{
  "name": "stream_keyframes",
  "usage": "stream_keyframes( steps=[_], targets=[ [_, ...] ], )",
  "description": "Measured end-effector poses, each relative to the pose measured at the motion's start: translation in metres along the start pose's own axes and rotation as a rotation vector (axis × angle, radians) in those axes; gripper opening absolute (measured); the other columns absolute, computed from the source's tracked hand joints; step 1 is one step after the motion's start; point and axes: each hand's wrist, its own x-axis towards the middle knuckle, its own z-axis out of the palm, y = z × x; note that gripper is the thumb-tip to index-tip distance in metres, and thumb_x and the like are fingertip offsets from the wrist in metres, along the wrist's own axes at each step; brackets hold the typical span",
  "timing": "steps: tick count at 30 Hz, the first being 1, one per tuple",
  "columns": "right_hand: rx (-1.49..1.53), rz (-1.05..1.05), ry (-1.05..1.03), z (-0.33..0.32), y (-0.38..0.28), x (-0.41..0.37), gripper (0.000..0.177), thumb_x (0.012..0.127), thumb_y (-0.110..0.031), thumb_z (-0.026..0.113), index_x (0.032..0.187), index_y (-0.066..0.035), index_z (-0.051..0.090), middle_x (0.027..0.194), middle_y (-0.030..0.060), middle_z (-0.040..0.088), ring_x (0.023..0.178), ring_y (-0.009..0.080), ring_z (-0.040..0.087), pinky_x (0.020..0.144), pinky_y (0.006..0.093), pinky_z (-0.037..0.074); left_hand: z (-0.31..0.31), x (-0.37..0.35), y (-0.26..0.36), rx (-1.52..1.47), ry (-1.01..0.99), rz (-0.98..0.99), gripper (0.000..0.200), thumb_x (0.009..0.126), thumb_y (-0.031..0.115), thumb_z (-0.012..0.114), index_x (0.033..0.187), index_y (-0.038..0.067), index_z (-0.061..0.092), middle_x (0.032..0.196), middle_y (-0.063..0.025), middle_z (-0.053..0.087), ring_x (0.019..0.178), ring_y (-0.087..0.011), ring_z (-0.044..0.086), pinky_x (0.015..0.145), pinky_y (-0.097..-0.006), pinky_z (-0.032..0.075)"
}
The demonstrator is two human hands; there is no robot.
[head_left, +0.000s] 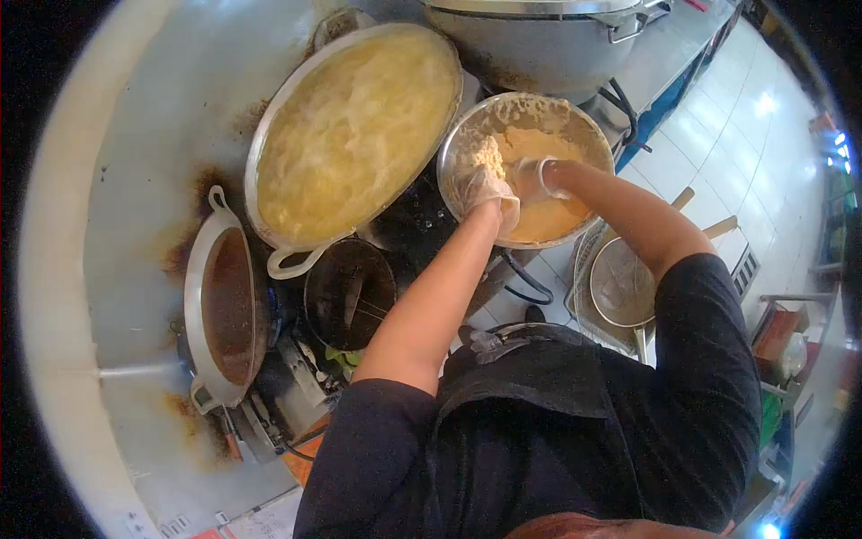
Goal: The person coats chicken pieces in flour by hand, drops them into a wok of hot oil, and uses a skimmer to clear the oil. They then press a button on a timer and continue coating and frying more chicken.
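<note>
Tiled floor [732, 126]; wall [135, 278] probably metal; hands [491, 191] at bowl [588, 136].

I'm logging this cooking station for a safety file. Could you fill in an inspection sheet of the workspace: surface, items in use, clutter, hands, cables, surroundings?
Surface: metal panel behind the woks, with brown stains.
Job's things: metal bowl of orange batter-like mix; pale lumpy mass at the left hand.
Clutter: large wok of foamy yellow liquid; smaller wok of dark liquid; blackened pan; round strainer.
Hands: both gloved, at the bowl; right hand partly hidden, grip unclear.
Cables: black cable or hose below the bowl; another by the large pot.
Surroundings: white tiled floor.
</note>
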Motion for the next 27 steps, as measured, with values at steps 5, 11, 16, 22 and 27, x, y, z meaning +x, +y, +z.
stream_keyframes(
  steps=[5, 11, 16, 22, 27],
  targets=[
    [-0.005, -0.094, 0.018, -0.002, 0.004, 0.020, 0.056, 0.070, -0.050, 0.073, 0.097, -0.001, 0.069, 0.099, 0.0188, 0.068, 0.089, 0.0321, 0.065, 0.079, 0.0432, 0.050, -0.009, 0.018, -0.009, -0.137, -0.133, 0.000, 0.047, 0.095, 0.049, 0.040, 0.127, 0.018, 0.053, 0.119, -0.0013, 0.059, 0.107, -0.0199, 0.055, 0.090, -0.0376, 0.046],
    [0.017, -0.004, 0.070, -0.036, 0.003, -0.008, 0.038, 0.074, -0.039, 0.067, 0.090, -0.004, 0.070, 0.085, 0.0159, 0.069, 0.076, 0.0285, 0.064, 0.071, 0.0413, 0.050, -0.012, 0.020, 0.002, -0.372, -0.297, -0.131, 0.046, 0.094, 0.048, 0.041, 0.129, 0.019, 0.051, 0.128, 0.0011, 0.056, 0.115, -0.0205, 0.052, 0.096, -0.0390, 0.042],
    [0.144, 0.084, 0.308, -0.063, 0.016, -0.037, 0.039, 0.077, -0.039, 0.063, 0.093, -0.004, 0.071, 0.091, 0.0176, 0.069, 0.085, 0.0302, 0.065, 0.076, 0.0404, 0.050, -0.020, 0.030, -0.009, -0.279, -0.207, -0.042, 0.040, 0.091, 0.041, 0.050, 0.123, 0.017, 0.054, 0.117, -0.0021, 0.058, 0.105, -0.0207, 0.055, 0.091, -0.0361, 0.045],
    [-0.042, 0.204, 0.534, -0.057, -0.016, -0.055, 0.042, 0.085, -0.029, 0.055, 0.118, -0.005, 0.059, 0.103, 0.0159, 0.066, 0.100, 0.0273, 0.063, 0.089, 0.0336, 0.048, -0.010, 0.056, -0.029, -0.326, -0.422, -0.193, 0.036, 0.091, 0.038, 0.052, 0.118, 0.014, 0.056, 0.106, -0.0044, 0.058, 0.098, -0.0199, 0.056, 0.086, -0.0366, 0.048],
    [0.424, 0.104, 0.643, -0.027, 0.017, -0.052, 0.033, 0.084, -0.023, 0.059, 0.111, -0.003, 0.060, 0.098, 0.0106, 0.065, 0.091, 0.0224, 0.063, 0.078, 0.0322, 0.051, 0.014, 0.023, -0.009, -0.193, -0.421, -0.097, 0.050, 0.093, 0.047, 0.049, 0.130, 0.013, 0.051, 0.129, -0.0070, 0.054, 0.117, -0.0248, 0.050, 0.101, -0.0413, 0.039]
  ],
)
